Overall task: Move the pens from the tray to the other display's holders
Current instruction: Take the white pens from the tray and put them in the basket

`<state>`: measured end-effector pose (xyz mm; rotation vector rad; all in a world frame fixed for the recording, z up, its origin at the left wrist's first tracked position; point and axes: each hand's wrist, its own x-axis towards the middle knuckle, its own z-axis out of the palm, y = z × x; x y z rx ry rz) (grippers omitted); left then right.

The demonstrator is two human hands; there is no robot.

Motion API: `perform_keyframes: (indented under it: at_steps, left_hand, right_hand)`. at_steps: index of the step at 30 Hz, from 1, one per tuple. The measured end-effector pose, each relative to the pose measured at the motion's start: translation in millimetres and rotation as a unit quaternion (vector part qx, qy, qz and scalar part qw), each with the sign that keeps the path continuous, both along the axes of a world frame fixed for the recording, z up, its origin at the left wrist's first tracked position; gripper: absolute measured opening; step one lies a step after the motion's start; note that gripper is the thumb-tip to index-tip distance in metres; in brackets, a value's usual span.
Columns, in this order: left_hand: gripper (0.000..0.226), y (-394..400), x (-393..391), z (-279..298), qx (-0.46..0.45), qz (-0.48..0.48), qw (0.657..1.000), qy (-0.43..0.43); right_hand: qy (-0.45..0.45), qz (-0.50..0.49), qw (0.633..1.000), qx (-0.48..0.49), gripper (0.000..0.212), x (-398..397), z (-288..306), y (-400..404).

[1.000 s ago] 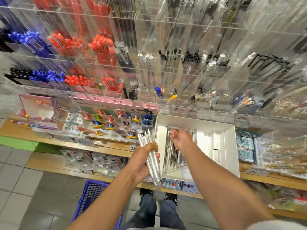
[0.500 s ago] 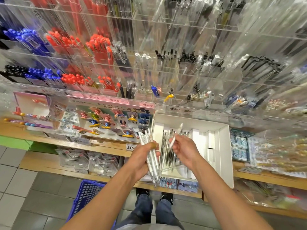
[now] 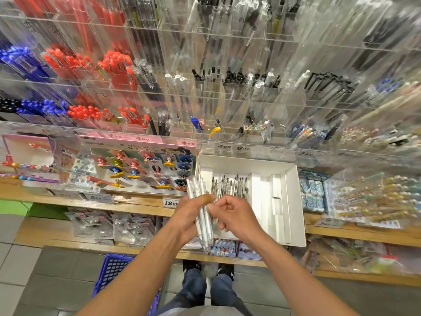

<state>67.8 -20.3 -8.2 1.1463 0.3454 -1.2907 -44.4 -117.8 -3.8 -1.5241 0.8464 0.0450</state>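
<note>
A white cardboard tray (image 3: 292, 197) sits on the wooden shelf, holding several clear pens (image 3: 230, 184) in its left part. My left hand (image 3: 190, 213) grips a bundle of clear pens (image 3: 204, 226) upright in front of the tray's left edge. My right hand (image 3: 237, 217) is right beside it, fingers curled, its fingertips pinching at the bundle. The clear acrylic holders (image 3: 227, 94) of the wall display rise above the tray, some filled with red, blue, black and clear pens.
A pegged card of character pens (image 3: 145, 169) stands left of the tray. Price labels (image 3: 141, 139) run along the display's lower rail. A blue shopping basket (image 3: 114, 279) stands on the tiled floor at my feet. Packaged goods fill the lower shelf (image 3: 109, 226).
My right hand lifted a clear pen out of the tray and brought it left to the bundle in my left hand. The left hand has stayed nearly in place.
</note>
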Motion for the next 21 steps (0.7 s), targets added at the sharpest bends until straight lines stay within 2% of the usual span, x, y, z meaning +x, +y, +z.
perform_keyframes:
  at_steps: [2,4,6,8,10,13,15,18,21]
  left_hand:
    - [0.055,0,3,-2,0.021,0.010,1.000,-0.017]
    - [0.034,0,4,-6,0.031,0.018,0.999,-0.016]
    - [0.020,0,5,-8,0.026,0.015,1.000,-0.008]
    - [0.021,1,5,-9,0.025,0.015,1.000,-0.003]
    - [0.022,2,5,-11,0.025,0.019,0.999,-0.002]
    - [0.017,3,5,-12,0.024,0.020,1.000,-0.001]
    - [0.018,4,5,-10,0.026,0.021,0.999,0.001]
    - [0.023,5,6,-10,0.034,0.020,0.999,0.002]
    - [0.029,4,5,-10,0.043,0.023,0.999,0.002]
  right_hand:
    - [0.032,-0.034,0.999,-0.019,0.020,3,-15,-16]
    - [0.111,-0.070,0.988,-0.084,0.016,8,-36,-31]
    - [0.205,-0.026,0.966,-0.155,0.020,13,-60,-39]
    - [0.276,0.048,0.941,-0.190,0.024,18,-80,-37]
    - [0.313,0.068,0.927,-0.197,0.024,21,-95,-31]
    - [0.322,0.053,0.926,-0.191,0.034,22,-108,-28]
    - [0.330,0.061,0.923,-0.187,0.032,21,-109,-28]
    - [0.300,0.046,0.938,-0.167,0.036,17,-98,-33]
    - [0.197,-0.010,0.973,-0.118,0.014,10,-69,-36]
